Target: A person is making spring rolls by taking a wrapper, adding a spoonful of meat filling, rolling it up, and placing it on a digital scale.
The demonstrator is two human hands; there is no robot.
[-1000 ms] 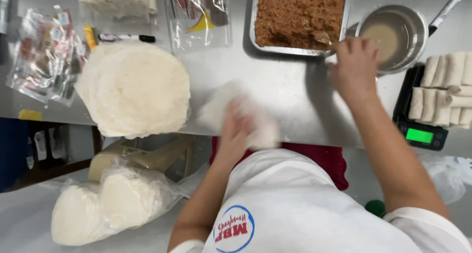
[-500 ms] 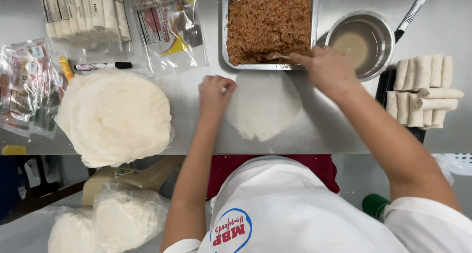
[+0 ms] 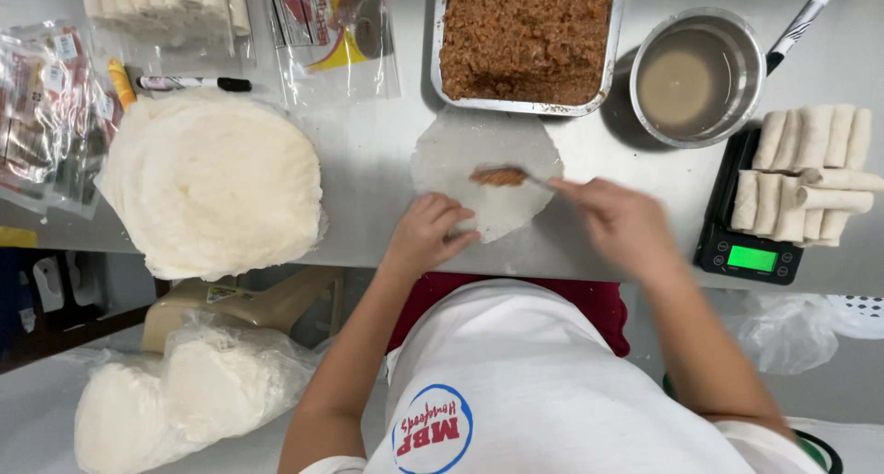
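We find the single round wrapper (image 3: 483, 170) lying flat on the steel table (image 3: 368, 161), just below the filling tray (image 3: 525, 41); it looks thin, pale and slightly ragged at the rim. We judge the filling step is in hand: a spoon (image 3: 506, 176) carries orange-brown filling over the wrapper's centre. The right hand (image 3: 622, 225), at four o'clock, pinches the spoon handle. The left hand (image 3: 428, 235), at seven o'clock, rests curled fingers on the wrapper's edge. Next calls for spreading the filling evenly, we judge. The wrapper stack (image 3: 216, 184) sits at nine o'clock, the water bowl (image 3: 695, 78) at two, finished rolls (image 3: 810, 170) on the scale (image 3: 750, 244) at three.
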